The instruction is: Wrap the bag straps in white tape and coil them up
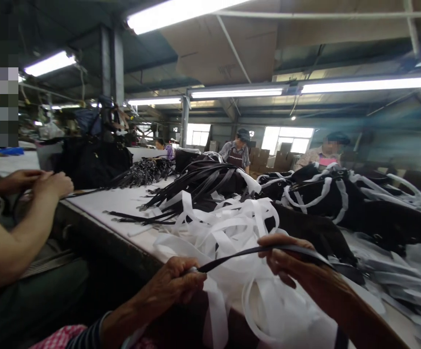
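A dark strap (232, 254) runs between my two hands above the table's front edge. My left hand (176, 281) is closed on its left end, where a small shiny piece shows between thumb and fingers. Farther along, my right hand (286, 257) has the strap between thumb and fingers, and the strap passes back over the hand towards the wrist. Under and behind both hands lies a loose heap of white strips (228, 223). One white strip (215, 310) hangs down beside my left hand.
Black straps with metal ends (195, 182) lie in a bundle behind the strips. Black bags (315, 194) with white-wrapped handles are piled at the right. At the left, a co-worker's hands (50, 184) work over the table edge (97, 220). Two more people stand across the table.
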`<control>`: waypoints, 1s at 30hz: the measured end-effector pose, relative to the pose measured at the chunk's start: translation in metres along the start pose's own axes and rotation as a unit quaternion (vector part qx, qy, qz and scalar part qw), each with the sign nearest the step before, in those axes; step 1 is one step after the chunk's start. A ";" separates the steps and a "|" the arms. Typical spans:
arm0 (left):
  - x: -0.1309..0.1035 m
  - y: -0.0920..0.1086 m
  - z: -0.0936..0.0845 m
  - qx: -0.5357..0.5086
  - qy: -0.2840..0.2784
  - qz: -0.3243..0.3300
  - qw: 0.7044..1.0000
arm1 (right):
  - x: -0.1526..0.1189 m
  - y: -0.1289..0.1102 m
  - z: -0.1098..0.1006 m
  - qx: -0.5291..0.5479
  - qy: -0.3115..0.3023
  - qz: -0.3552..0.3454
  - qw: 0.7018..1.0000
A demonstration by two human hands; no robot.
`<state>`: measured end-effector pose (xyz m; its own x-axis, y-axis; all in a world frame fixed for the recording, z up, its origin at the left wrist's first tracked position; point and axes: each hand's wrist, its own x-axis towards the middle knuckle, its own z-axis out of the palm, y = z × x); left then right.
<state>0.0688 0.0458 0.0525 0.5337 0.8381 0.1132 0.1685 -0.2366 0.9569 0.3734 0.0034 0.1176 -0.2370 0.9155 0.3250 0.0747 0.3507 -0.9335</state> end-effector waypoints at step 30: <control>0.026 0.115 -0.046 -0.131 0.242 0.218 0.936 | 0.115 -0.131 0.070 -0.121 -0.192 -0.116 0.967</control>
<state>0.0640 0.0629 0.1782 0.0560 0.8292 0.5561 -0.2216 -0.5327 0.8168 0.2689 0.0487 0.2665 -0.6141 0.6817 0.3978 0.1888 0.6163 -0.7646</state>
